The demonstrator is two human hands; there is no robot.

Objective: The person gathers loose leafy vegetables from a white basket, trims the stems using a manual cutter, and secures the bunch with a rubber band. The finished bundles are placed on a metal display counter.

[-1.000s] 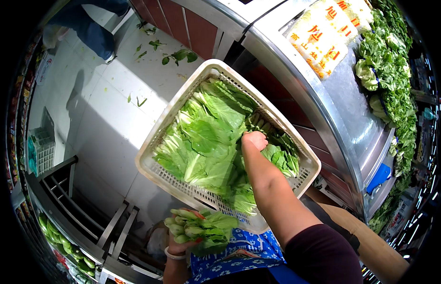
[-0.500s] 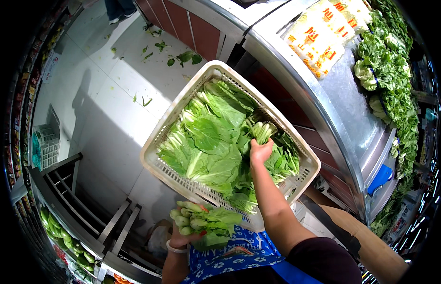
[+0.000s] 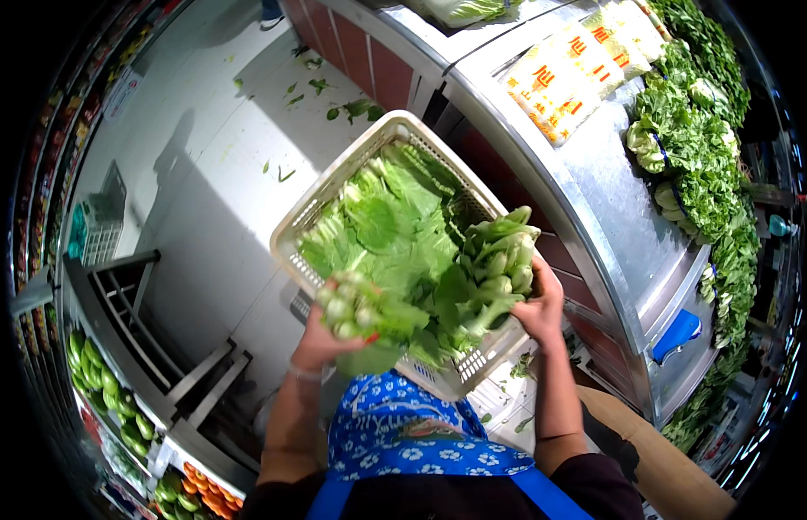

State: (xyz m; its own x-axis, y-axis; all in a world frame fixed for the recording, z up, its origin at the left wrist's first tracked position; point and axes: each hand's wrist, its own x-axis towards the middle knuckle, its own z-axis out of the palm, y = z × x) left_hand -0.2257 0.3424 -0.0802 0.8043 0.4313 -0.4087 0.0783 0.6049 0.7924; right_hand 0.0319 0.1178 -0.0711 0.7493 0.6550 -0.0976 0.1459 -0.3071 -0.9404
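My left hand [image 3: 321, 340] is closed around a bunch of pale-stemmed green bok choy [image 3: 362, 312], held over the near left edge of the cream perforated plastic crate [image 3: 310, 212]. My right hand [image 3: 540, 305] grips a second bok choy bunch [image 3: 497, 262] at the crate's right side. Loose leafy greens [image 3: 388, 232] fill the crate. Steel display counter [image 3: 594, 208] to the right.

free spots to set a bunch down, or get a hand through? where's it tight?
Bare steel counter top lies between the yellow packets and the leafy greens. The floor left of the white crate is open apart from leaf scraps. Crowded: the crate is heaped with greens, and left hand and right hand each hold a bok choy bunch over it.
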